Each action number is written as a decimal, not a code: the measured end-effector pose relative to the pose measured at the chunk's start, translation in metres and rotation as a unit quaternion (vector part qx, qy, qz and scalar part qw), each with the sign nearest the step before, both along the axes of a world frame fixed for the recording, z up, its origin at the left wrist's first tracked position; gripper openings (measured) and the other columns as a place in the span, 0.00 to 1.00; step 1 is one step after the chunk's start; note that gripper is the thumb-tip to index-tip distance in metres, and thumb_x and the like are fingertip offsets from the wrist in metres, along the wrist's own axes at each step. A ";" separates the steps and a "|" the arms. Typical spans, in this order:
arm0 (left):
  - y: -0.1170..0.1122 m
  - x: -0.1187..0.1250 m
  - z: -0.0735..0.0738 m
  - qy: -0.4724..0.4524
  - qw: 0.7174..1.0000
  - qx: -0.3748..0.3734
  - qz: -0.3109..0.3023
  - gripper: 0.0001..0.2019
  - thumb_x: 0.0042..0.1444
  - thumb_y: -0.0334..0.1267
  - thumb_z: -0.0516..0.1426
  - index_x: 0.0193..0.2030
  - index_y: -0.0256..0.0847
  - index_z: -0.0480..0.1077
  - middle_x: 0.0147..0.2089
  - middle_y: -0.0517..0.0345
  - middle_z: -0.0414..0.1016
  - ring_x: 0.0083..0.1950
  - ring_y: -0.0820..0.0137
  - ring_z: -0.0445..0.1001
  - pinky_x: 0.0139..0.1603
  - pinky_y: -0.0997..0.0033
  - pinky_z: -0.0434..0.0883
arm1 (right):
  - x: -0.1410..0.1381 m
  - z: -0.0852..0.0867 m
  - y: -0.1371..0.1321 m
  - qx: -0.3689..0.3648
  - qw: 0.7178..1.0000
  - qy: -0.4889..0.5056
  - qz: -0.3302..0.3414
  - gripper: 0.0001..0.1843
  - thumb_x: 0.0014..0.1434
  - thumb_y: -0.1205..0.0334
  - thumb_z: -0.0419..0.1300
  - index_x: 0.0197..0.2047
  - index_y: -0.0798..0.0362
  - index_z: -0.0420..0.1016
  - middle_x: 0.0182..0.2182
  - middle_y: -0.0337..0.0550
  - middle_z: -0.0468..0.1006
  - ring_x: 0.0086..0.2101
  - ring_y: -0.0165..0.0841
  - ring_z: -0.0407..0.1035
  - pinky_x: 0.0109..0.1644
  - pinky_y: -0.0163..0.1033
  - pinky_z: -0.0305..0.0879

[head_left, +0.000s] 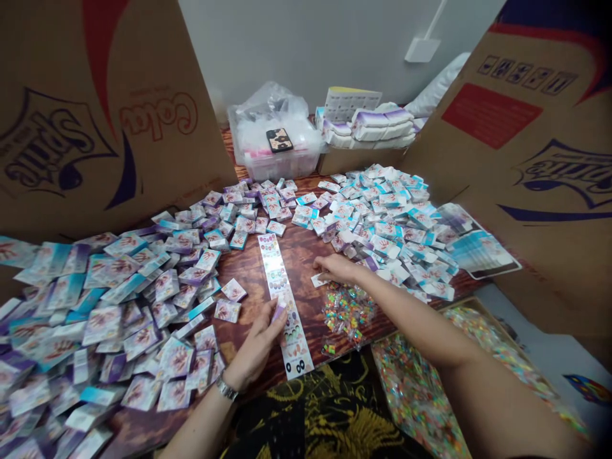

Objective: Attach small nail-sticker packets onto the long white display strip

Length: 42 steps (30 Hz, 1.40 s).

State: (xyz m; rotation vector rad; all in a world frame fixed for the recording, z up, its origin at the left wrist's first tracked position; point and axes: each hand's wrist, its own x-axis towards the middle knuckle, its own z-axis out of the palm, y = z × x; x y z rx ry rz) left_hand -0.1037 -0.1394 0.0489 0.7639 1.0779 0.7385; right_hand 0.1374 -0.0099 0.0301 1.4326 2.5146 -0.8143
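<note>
My left hand point(255, 344) pinches a small purple-edged packet point(279, 312) against a long printed paper strip point(271, 264) lying on the wooden table point(299, 255). My right hand point(337, 268) rests at the near edge of a heap of white and teal packets point(377, 223), its fingertips on a small white card point(319, 280). Below that hand lies a cluster of tiny shiny, multicoloured plastic bags point(347, 312). A larger spread of purple and white packets point(105, 325) covers the table to the left of my left hand.
Flattened printed cardboard cartons point(95, 108) stand as walls at the left and right. At the back are a plastic tub point(275, 153) with a phone on its lid and stacked white packs point(382, 124). A tray of shiny bags point(415, 395) sits at the near right.
</note>
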 end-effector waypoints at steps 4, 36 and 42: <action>0.000 -0.009 -0.003 0.025 0.998 0.048 -0.030 0.24 0.55 0.50 0.55 0.56 0.41 0.60 0.48 0.52 0.68 0.41 0.69 0.68 0.33 0.74 0.67 | -0.007 -0.002 0.001 0.010 0.998 -0.057 0.017 0.09 0.57 0.61 0.58 0.38 0.57 0.73 0.37 0.53 0.76 0.35 0.38 0.71 0.35 0.34 0.60; 0.002 -0.039 0.013 0.443 0.799 0.406 -0.037 0.21 0.54 0.36 0.58 0.55 0.40 0.60 0.50 0.48 0.71 0.51 0.60 0.71 0.50 0.58 0.69 | -0.084 0.072 -0.073 0.357 0.897 0.030 0.260 0.10 0.63 0.71 0.48 0.43 0.54 0.69 0.33 0.45 0.70 0.34 0.33 0.61 0.30 0.36 0.57; 0.005 -0.040 0.021 0.423 0.810 0.399 -0.079 0.21 0.53 0.36 0.58 0.53 0.39 0.62 0.50 0.47 0.72 0.52 0.59 0.71 0.52 0.57 0.69 | -0.079 0.071 -0.071 0.273 0.898 0.091 0.333 0.14 0.64 0.70 0.45 0.44 0.48 0.70 0.38 0.44 0.73 0.40 0.35 0.64 0.39 0.40 0.65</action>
